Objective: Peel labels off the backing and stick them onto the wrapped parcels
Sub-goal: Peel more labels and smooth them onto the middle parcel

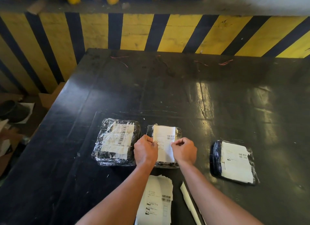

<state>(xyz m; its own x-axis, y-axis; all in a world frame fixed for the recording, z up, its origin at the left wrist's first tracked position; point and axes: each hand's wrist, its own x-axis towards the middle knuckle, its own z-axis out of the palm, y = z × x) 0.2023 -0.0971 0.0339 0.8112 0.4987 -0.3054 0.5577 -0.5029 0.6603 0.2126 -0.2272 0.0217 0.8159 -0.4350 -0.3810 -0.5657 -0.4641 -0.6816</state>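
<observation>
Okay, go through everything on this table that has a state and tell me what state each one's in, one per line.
Left hand: pinching the label's left edge.
Right hand: pinching the label's right edge.
Label: held over the middle parcel.
Middle parcel: wrapped, mostly hidden under label and hands.
Left parcel: wrapped, labels under the film.
Right parcel: wrapped, labelled on top.
Label stack: lying flat at the near edge.

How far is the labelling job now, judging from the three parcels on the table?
Done: the right parcel carries a label. In hand: both hands, left and right, pinch a label over the middle parcel. Left: the left parcel shows only papers under its wrap; a label stack waits.
</observation>
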